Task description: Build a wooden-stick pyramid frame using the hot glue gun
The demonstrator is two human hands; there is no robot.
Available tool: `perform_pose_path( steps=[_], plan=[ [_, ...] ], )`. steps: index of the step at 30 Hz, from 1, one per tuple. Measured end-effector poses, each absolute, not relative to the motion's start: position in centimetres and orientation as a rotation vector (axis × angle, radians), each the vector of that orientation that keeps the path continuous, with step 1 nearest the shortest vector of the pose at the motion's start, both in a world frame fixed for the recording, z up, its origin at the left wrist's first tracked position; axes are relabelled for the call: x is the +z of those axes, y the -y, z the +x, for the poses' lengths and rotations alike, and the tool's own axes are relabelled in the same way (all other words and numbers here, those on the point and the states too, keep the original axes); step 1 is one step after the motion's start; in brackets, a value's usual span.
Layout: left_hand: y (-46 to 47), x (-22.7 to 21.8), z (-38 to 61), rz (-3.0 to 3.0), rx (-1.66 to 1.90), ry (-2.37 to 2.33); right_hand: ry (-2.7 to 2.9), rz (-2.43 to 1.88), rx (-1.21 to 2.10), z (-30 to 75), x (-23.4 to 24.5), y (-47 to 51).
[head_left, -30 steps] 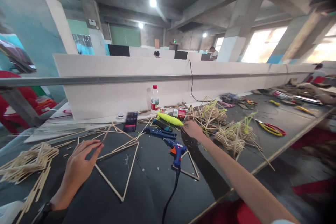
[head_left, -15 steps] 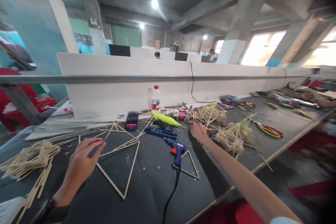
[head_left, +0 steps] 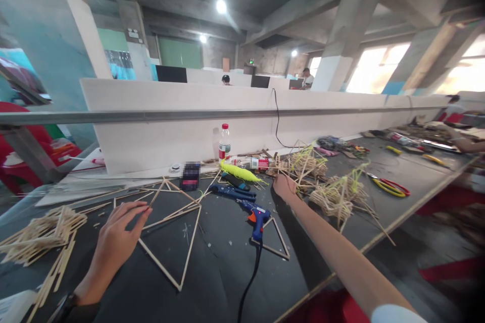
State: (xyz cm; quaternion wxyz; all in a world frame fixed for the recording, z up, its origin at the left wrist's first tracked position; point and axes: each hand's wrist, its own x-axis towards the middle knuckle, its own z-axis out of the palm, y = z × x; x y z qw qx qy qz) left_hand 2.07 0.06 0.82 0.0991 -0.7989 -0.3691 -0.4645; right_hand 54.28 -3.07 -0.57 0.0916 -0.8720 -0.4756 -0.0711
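Left hand (head_left: 116, 236) pinches a slim brown stick (head_left: 156, 195); can't tell what the right hand (head_left: 285, 189) grips; bottle label (head_left: 224, 151) too small to read.

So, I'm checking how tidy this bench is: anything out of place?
One bottle lies on its side beyond the neon-yellow bundle, while another bottle stands upright. The glue gun also looks misplaced, lying across a stick triangle.

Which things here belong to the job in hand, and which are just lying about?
Likely the job's:
thin stick in the left hand
large stick triangle
left stick pile
blue glue gun

Likely just lying about:
upright red-capped bottle
bottle on its side
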Motion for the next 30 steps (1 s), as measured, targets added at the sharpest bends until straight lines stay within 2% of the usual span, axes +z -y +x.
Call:
perform_pose_path(
  steps=[5,17,25,30],
  plan=[
    [-0.4,0.6,1.9,-2.356,-1.367,1.098,1.512,-2.608,-0.238,53.1,-0.4,3.2],
    [-0.7,0.3,1.7,-2.362,-1.359,1.065,1.785,-2.481,-0.497,53.2,3.9,-1.5],
    [-0.4,0.6,1.6,-2.337,-1.354,1.118,1.837,-2.261,-0.678,48.6,7.5,2.0],
    [-0.4,0.5,1.7,-2.348,-1.348,1.120,1.749,-2.297,-0.620,48.1,11.1,4.7]
  ],
)
